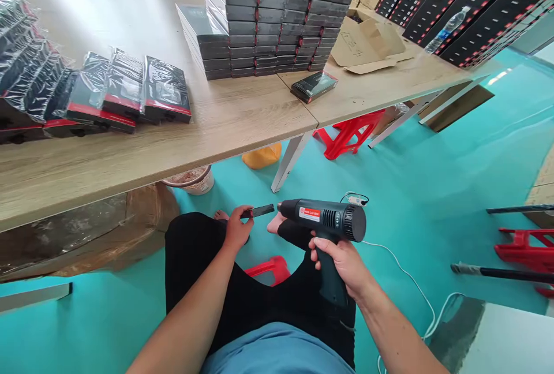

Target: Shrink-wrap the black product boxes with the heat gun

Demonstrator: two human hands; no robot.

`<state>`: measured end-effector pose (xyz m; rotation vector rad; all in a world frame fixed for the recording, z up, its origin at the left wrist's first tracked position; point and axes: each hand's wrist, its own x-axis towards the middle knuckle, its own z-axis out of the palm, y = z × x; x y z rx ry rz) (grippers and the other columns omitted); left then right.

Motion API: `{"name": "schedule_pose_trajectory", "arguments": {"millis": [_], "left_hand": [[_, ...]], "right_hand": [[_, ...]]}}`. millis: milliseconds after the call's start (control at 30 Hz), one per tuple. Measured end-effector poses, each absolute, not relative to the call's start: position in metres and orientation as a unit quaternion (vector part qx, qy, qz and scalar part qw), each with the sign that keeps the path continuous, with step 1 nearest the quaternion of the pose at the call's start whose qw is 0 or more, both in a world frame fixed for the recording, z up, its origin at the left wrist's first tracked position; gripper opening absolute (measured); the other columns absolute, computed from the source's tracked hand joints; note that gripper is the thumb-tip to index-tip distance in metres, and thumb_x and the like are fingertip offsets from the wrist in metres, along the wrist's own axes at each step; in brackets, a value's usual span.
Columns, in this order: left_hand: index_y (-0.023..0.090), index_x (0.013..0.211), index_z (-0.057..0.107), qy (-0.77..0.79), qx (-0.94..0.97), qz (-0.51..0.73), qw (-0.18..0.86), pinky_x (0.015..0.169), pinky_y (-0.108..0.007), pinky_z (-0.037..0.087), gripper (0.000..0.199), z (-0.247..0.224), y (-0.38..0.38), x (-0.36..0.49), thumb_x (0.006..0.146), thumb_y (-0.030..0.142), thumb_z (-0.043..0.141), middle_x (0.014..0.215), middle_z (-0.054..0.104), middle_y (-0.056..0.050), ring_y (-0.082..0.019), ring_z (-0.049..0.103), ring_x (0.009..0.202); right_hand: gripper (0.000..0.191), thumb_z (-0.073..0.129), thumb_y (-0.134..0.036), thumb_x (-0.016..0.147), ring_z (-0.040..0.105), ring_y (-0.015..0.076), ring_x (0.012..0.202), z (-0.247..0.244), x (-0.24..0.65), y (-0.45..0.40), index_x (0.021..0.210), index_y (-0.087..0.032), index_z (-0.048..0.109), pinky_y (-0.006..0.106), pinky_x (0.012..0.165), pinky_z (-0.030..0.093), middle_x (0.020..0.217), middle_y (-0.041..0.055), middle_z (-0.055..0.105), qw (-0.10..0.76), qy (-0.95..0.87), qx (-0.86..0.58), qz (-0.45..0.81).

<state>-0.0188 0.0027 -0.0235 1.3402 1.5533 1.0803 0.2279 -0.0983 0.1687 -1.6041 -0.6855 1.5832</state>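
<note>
The left hand [237,228] is closed in a pinch, thumb against fingers, on the near end of a slim, dark, flat box [262,210], seen almost edge-on over the seated person's lap. The right hand [335,253] is wrapped firmly round the grip of a heat gun [320,218] – dark body, ribbed round rear cap, slotted vents, red-and-white label. Its tapered nozzle points at the box's free end, just beside it; a narrow gap shows between them. Both items are held in the air, in front of the bench [225,114], whose surface is pale wood-grain with a visible seam. On it, at left, wrapped boxes [167,88] lie in loose, wrinkled, glossy clear film, their edges banded red. At centre stands a tight block of stacked boxes [281,22], black with red accents and square-cornered. A lone glossy box [314,85] lies flat near the front edge – beside it, an open brown carton [363,45] of creased cardboard. The floor [402,189] is smooth turquoise.
</note>
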Motion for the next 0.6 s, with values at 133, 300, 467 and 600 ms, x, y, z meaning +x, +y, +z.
{"name": "schedule_pose_trajectory", "arguments": {"millis": [133,300,467,600], "left_hand": [[0.023,0.103,0.073,0.619,0.506,0.430,0.420,0.090,-0.038,0.054,0.039,-0.021,0.002,-0.021,0.068,0.011,0.061,0.105,0.070,-0.005,-0.024,0.065,0.098],[0.025,0.093,0.075,0.589,0.510,0.463,0.423,0.109,-0.047,0.042,0.037,-0.017,0.005,-0.017,0.063,0.007,0.062,0.106,0.070,-0.008,-0.029,0.061,0.110],[0.024,0.091,0.075,0.591,0.511,0.461,0.421,0.111,-0.048,0.040,0.035,-0.017,0.006,-0.015,0.061,0.009,0.067,0.110,0.070,-0.009,-0.031,0.058,0.116],[0.022,0.088,0.072,0.599,0.344,0.475,0.545,0.087,-0.039,0.054,0.030,-0.018,0.005,-0.017,0.061,0.011,0.065,0.096,0.071,-0.007,-0.027,0.065,0.097]], "right_hand": [[0.043,0.080,-0.046,0.075,0.064,0.0175,0.066,0.172,0.231,-0.097,0.102,-0.013,0.074,0.029,0.055,0.055,0.084,0.0068,0.072,0.357,-0.290,-0.612,0.644],[0.037,0.076,-0.048,0.076,0.063,0.0181,0.064,0.178,0.226,-0.097,0.092,-0.014,0.075,0.030,0.059,0.055,0.071,0.0045,0.069,0.347,-0.299,-0.675,0.578],[0.029,0.074,-0.043,0.080,0.065,0.0199,0.068,0.178,0.210,-0.099,0.091,-0.017,0.076,0.031,0.060,0.055,0.073,0.0046,0.070,0.295,-0.375,-0.601,0.641],[0.029,0.075,-0.042,0.078,0.063,0.0179,0.062,0.172,0.221,-0.089,0.088,-0.015,0.075,0.030,0.059,0.055,0.067,0.0036,0.068,0.336,-0.330,-0.679,0.563]]}}
